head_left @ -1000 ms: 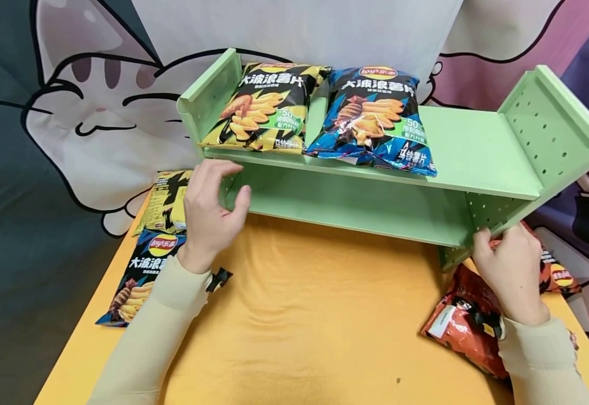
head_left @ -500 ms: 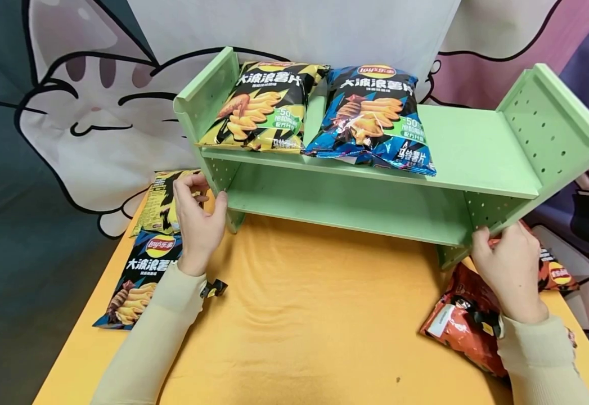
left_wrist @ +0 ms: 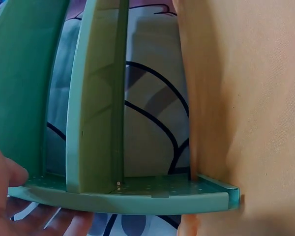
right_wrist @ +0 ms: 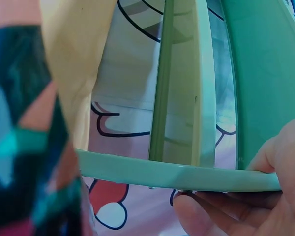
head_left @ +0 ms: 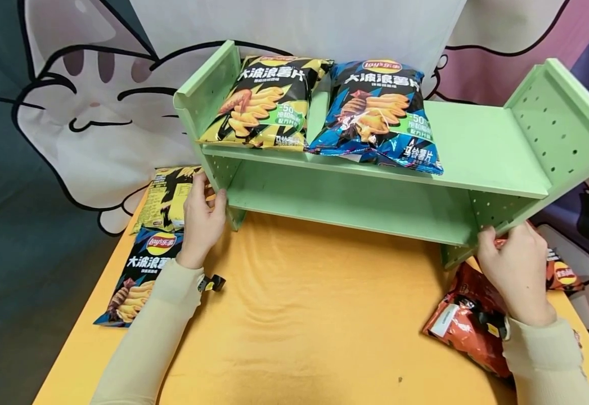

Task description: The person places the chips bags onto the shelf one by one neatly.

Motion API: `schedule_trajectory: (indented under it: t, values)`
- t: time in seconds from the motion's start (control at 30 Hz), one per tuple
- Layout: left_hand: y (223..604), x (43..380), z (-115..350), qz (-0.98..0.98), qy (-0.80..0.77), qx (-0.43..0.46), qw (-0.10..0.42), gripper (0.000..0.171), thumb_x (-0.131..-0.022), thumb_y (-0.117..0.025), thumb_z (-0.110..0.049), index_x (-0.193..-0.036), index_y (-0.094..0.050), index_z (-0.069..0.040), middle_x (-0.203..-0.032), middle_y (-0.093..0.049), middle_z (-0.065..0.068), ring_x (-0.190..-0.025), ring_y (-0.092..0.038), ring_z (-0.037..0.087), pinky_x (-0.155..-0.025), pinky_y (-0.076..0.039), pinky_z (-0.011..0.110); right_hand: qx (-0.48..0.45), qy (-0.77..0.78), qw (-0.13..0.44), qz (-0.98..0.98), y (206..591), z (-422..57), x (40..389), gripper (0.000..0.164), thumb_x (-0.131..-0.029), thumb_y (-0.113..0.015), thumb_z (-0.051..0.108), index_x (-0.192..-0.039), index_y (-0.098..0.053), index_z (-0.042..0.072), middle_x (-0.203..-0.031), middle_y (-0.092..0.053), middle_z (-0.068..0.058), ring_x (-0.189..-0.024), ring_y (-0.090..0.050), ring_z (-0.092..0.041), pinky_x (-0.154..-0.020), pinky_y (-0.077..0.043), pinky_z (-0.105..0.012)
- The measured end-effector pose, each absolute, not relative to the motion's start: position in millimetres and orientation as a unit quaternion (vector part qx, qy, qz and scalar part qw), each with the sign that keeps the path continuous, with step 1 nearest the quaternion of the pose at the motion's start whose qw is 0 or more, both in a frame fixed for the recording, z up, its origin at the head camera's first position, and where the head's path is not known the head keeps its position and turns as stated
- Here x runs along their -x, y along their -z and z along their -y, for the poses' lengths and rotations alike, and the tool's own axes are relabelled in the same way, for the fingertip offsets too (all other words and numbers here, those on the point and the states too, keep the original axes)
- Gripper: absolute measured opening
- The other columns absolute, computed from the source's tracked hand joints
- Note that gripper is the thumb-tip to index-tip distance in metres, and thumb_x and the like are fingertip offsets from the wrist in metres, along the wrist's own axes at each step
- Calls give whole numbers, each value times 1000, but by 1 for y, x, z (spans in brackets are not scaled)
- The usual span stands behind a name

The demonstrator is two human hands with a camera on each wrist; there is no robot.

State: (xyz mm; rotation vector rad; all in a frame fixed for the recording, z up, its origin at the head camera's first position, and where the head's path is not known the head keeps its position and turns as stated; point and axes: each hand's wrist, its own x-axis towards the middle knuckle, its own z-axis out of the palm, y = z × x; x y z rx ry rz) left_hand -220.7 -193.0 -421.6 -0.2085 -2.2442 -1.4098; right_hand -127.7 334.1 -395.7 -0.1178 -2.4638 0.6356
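Observation:
A green two-tier shelf rack (head_left: pixel 355 216) stands at the back of the table. My left hand (head_left: pixel 202 225) is at its left side panel, thumb on the inner face and fingers along the outer face, as the left wrist view shows the panel (left_wrist: pixel 132 200) between them. On the other end my right hand (head_left: pixel 517 270) grips the right side panel (right_wrist: pixel 177 174) the same way. A yellow-black chip bag (head_left: pixel 266 107) and a blue-black chip bag (head_left: pixel 377 115) lean side by side on the upper tier.
Left of the rack lie another yellow chip bag (head_left: pixel 160 199) and a blue one (head_left: pixel 139 275), partly behind my left arm. Red chip bags (head_left: pixel 471 320) lie on the right, partly under my right arm. An orange cloth (head_left: pixel 314 315) covers the table.
My left hand has moved from in front of the rack's lower tier to its left side panel and taken hold of it. The right hand keeps its grip on the right panel.

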Motion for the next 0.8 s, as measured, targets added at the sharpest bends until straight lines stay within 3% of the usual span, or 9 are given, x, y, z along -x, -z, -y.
schedule_trajectory:
  t: [0.1,0.17,0.4,0.57,0.7,0.8]
  values:
    - [424,222,197,825,508,85,233,40,-106,-53,-11,-145,-50,-8,-139,-63,18,-121,-69,34,-92,-61,48,48,-237,278,930,395,-336,127,27,-95,-52,15,-107,-63,-7,-96,-63,-29,-83,-56,-50,-63,-35,-54]
    - [425,222,198,827,505,91,230,40,-106,-52,-12,-146,-49,-9,-140,-63,19,-121,-69,35,-92,-60,52,47,-235,267,933,394,-337,126,27,-97,-53,17,-107,-63,-6,-97,-63,-29,-86,-57,-51,-65,-37,-57]
    - [425,223,199,838,486,95,229,39,-106,-52,-13,-145,-49,-9,-138,-64,21,-118,-71,37,-91,-61,53,2,-215,218,952,391,-345,116,32,-100,-59,22,-122,-62,-1,-111,-65,-29,-99,-60,-54,-71,-37,-67]
    - [425,224,198,841,481,98,227,37,-106,-53,-13,-143,-49,-7,-137,-64,21,-116,-72,37,-89,-62,52,-66,-172,124,975,399,-360,103,58,-99,-69,26,-150,-49,8,-141,-56,-31,-116,-55,-60,-84,-41,-73]
    - [426,224,199,841,481,100,227,37,-106,-53,-13,-142,-49,-6,-136,-64,21,-116,-71,39,-89,-62,52,-107,-126,37,986,413,-372,89,74,-97,-73,39,-152,-45,-2,-143,-51,-36,-121,-51,-60,-92,-42,-72]
    - [425,224,200,842,478,98,228,37,-106,-53,-13,-142,-49,-6,-136,-64,21,-115,-71,38,-88,-62,52,-110,-112,-12,988,424,-381,79,79,-94,-75,46,-141,-51,-12,-136,-52,-39,-118,-51,-60,-89,-44,-71]
